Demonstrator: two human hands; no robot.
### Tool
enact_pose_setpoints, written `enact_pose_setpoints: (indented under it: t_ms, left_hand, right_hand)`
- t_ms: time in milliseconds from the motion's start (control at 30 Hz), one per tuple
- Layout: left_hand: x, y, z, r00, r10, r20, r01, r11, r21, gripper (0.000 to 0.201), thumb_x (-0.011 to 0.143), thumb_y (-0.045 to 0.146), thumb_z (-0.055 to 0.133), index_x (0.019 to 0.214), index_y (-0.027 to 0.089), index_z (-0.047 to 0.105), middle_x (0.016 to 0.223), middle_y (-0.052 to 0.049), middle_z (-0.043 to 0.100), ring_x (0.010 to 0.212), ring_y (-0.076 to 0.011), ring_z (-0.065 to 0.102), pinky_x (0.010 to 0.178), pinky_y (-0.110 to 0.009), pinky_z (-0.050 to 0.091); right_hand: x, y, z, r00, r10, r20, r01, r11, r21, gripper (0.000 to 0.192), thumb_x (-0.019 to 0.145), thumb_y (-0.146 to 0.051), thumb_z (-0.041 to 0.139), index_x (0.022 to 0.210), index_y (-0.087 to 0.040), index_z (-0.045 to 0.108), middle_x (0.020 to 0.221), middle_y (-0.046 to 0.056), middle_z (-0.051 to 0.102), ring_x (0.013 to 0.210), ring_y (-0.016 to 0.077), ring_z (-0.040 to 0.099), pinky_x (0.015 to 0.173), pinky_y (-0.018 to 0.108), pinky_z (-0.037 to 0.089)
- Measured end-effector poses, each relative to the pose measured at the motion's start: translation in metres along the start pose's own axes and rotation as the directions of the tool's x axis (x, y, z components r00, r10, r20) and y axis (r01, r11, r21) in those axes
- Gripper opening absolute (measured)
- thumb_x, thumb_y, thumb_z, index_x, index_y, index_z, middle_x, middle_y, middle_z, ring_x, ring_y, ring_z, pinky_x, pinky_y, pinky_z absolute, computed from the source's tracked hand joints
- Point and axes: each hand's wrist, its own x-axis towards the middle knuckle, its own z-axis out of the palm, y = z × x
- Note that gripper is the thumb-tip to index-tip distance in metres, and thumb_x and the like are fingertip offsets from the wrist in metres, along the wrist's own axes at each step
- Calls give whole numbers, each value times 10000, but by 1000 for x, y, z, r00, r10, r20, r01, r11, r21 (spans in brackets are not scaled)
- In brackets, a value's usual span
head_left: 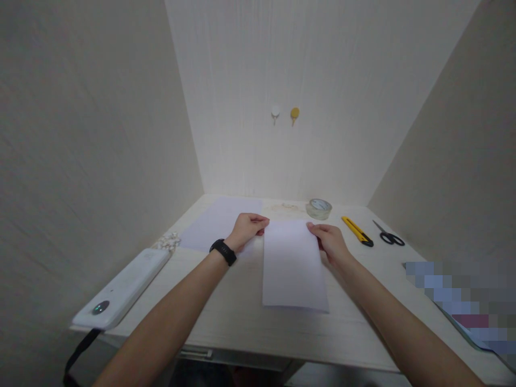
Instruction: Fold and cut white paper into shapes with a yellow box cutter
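A white sheet of paper [293,266], longer than it is wide, is held between my two hands over the middle of the desk. My left hand [250,227] pinches its far left corner between thumb and fingers. At the far right corner, my right hand [328,240] grips the edge with the thumb on top. The near end of the sheet reaches toward the desk's front. Behind my left hand a larger pale sheet of paper [220,215] lies flat. A black watch [223,252] is on my left wrist.
A roll of clear tape [319,208] sits at the back, with a yellow box cutter [357,231] and black-handled scissors [389,234] to its right. A white device [121,290] with a strap lies at left near small white pieces [169,241]. Two hooks [294,113] hang on the wall.
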Motion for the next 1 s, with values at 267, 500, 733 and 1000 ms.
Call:
enact_pose_setpoints:
  t_ms: [267,500,733,1000]
  left_hand:
    - [-1,-4,3,1000,-27,15,27,1000,-9,149,703,190,807,784,90,732,668,-46,677,557,-84,582,577,-223,527]
    - [5,-25,3,997,-63,-43,70,983,171,53,711,133,751,738,98,723,597,-31,653,485,-104,590,517,-232,518]
    - [4,-27,1,995,-100,4,95,954,285,10,707,125,715,710,116,718,550,-22,639,477,-114,589,468,-206,488]
    - [-1,-20,2,991,-135,-15,133,939,317,38,697,119,740,695,100,707,512,-18,610,466,-100,569,451,-182,476]
  right_hand:
    - [11,10,-4,999,-18,-42,22,995,93,293,582,-408,780,661,-155,654,556,17,606,490,141,505,453,259,354]
    - [13,11,-8,936,-308,170,330,597,-731,468,847,-478,558,1117,-121,699,1158,196,694,1112,333,626,946,411,437]
    - [-5,16,27,839,-52,542,544,122,-830,643,991,-500,266,1365,-36,507,1467,252,449,1386,337,396,1098,442,317]
    - [-18,40,28,856,-70,513,514,10,-858,744,990,-531,221,1476,18,346,1556,259,278,1459,390,224,1164,520,197]
